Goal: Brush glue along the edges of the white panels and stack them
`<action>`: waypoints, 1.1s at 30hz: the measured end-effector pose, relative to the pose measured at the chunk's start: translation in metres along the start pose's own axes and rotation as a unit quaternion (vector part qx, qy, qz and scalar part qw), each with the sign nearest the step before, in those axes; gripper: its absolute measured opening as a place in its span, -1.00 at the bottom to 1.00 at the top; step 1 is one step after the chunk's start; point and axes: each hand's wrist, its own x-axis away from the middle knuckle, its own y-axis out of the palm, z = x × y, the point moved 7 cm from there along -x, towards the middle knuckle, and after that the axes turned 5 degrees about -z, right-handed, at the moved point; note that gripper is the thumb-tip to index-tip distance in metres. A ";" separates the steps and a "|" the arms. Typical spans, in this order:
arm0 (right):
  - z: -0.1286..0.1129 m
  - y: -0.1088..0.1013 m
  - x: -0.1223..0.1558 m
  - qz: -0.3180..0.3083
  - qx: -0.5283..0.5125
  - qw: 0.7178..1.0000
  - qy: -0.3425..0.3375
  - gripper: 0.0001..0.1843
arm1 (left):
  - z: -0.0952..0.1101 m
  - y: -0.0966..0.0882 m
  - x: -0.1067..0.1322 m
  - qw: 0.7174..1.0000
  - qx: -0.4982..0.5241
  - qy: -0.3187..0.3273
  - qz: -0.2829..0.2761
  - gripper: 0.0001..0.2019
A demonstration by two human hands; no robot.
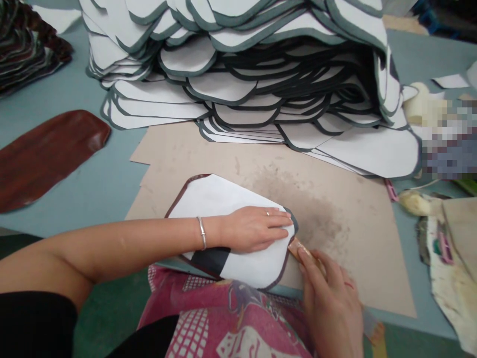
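Note:
A white panel (pixel 227 196) with dark reddish-brown edging lies in front of me on a beige board (pixel 357 238). Part of its rim at the upper right is dark grey, and a dark patch shows on its lower left. My left hand (pixel 257 228) rests flat on the panel, fingers stretched toward its right end. My right hand (pixel 331 293) is closed around a short, flat, tan tool (pixel 297 246). The tool's tip touches the panel's right edge, just below my left fingertips. Its exact kind cannot be made out, as the fingers cover the rest.
A large pile of white panels with dark grey edges (pixel 238 89) stands behind the board. To the left lie a brown leather piece (pixel 55 154) and a stack of dark brown pieces (pixel 30 49). Pink clips (pixel 444 243) and cream scraps (pixel 456 298) lie at the right.

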 end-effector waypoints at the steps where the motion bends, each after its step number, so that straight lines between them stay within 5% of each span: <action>1: 0.002 0.001 -0.002 0.004 0.000 1.000 0.008 -0.52 | 0.000 0.000 -0.002 1.000 -0.001 0.000 0.003 -0.73; 17: 0.029 -0.001 -0.049 -0.126 0.012 0.986 -0.105 -0.42 | 0.007 0.001 0.001 0.999 -0.021 -0.026 0.000 -0.70; 33: 0.023 -0.012 -0.124 -0.132 0.051 0.936 -0.323 -0.70 | 0.003 0.000 0.003 0.999 -0.002 -0.033 0.008 -0.66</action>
